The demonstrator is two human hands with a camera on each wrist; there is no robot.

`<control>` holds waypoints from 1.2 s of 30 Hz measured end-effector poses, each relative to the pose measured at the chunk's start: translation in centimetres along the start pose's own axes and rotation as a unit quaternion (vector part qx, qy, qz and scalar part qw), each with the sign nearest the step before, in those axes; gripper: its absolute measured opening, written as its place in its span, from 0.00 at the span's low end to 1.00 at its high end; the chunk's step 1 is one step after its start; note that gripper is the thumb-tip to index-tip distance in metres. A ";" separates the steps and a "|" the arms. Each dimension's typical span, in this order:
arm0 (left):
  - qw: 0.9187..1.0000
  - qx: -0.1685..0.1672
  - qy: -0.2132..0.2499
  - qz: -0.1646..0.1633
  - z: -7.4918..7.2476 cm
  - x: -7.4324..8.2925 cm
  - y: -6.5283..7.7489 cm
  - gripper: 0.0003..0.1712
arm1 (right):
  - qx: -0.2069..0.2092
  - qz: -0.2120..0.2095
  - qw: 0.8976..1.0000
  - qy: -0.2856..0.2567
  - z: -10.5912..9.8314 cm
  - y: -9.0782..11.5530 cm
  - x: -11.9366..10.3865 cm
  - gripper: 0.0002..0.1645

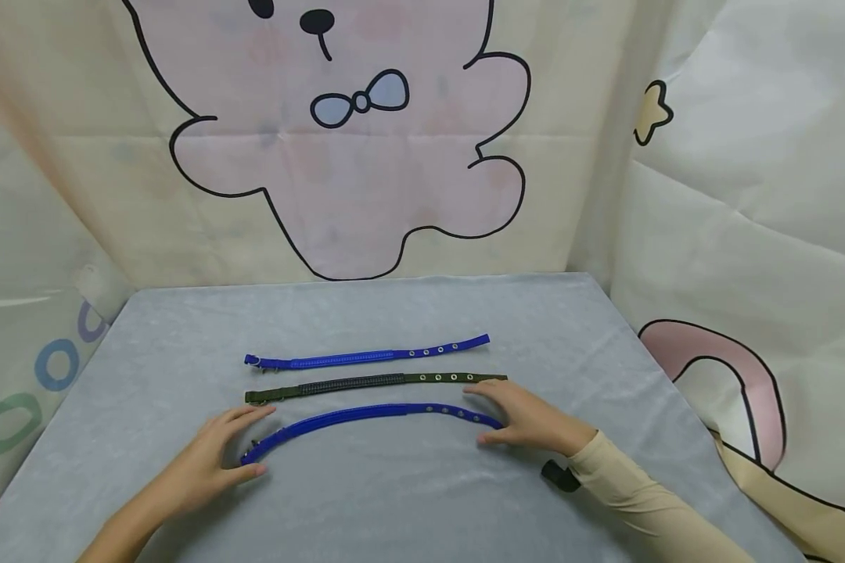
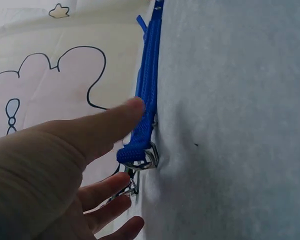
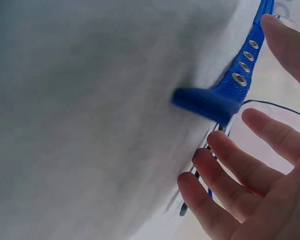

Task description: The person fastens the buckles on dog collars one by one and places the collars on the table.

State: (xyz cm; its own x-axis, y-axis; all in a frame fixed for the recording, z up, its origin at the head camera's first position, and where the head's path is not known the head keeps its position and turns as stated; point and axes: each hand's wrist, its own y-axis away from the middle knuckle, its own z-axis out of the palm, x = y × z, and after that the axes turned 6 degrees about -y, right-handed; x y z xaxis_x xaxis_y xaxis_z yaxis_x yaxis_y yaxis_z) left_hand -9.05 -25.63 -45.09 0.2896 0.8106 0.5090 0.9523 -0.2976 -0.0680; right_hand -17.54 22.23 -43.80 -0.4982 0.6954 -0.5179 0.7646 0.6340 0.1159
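grey table [image 1: 394, 500] | back: far blue strap [image 1: 345, 359], nearly straight | middle: green strap [image 1: 376, 381], between both blues | front: near blue strap [image 1: 366, 414], bowed toward back

"Where's the head camera?"
"High, facing forward and down across the tabletop [image 1: 408, 508]."
"And the wrist ones?"
"Close: left faces the buckle end [image 2: 140, 150] of the nearest blue strap [image 1: 373, 412], right its eyeleted end [image 3: 235, 90]; the head view shares both."

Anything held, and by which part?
Nothing held: the left hand is by the buckle of the nearest blue collar, the right hand by its eyelet end.
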 end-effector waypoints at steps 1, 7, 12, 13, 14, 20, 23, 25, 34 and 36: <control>1.000 -0.005 -0.010 -0.004 0.1 -0.1 0.2 0.44 | 0.002 -0.004 1.000 0.006 0.0 0.1 0.1 0.47; 0.999 -0.004 -0.043 -0.012 0.5 -0.5 0.6 0.35 | 0.006 -0.011 1.000 0.022 -0.2 1.0 0.7 0.44; 0.998 0.012 -0.064 -0.009 0.7 -0.8 0.5 0.22 | -0.003 0.004 1.000 0.012 -0.6 1.6 0.9 0.38; 0.998 0.011 -0.065 -0.012 0.6 -0.8 0.4 0.20 | -0.004 0.004 1.000 0.009 -0.7 1.7 0.9 0.36; 0.998 0.010 -0.065 -0.017 0.6 -0.9 0.4 0.19 | -0.003 0.004 1.000 0.007 -0.8 1.7 1.0 0.33; 0.997 -0.003 -0.021 -0.068 -0.1 -0.6 -0.1 0.16 | 0.029 -0.005 1.000 -0.003 -1.3 1.4 1.7 0.19; 0.996 0.002 0.004 -0.092 -0.6 -0.2 -0.3 0.17 | 0.069 -0.003 0.997 -0.041 -1.7 1.2 2.0 0.17; 0.995 0.013 0.014 -0.095 -0.9 0.0 -0.5 0.17 | 0.099 0.003 0.992 -0.078 -1.9 0.9 2.1 0.17; 0.997 0.047 0.027 -0.062 -2.4 1.1 -2.1 0.14 | 0.196 -0.007 0.960 -0.201 -2.8 -1.9 1.8 0.12; 0.997 0.042 0.029 -0.058 -2.8 1.6 -2.5 0.13 | 0.209 -0.014 0.953 -0.218 -3.0 -2.5 1.4 0.12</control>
State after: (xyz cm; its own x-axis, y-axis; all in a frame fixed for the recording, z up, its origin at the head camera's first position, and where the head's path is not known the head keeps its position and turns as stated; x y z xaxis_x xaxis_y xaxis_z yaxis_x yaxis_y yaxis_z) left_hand -11.26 -25.00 -41.73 0.1733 0.8060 0.5659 0.9845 -0.1578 -0.0767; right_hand -21.36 22.63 -42.24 -0.3727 0.4161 -0.8294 0.8951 0.3968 -0.2032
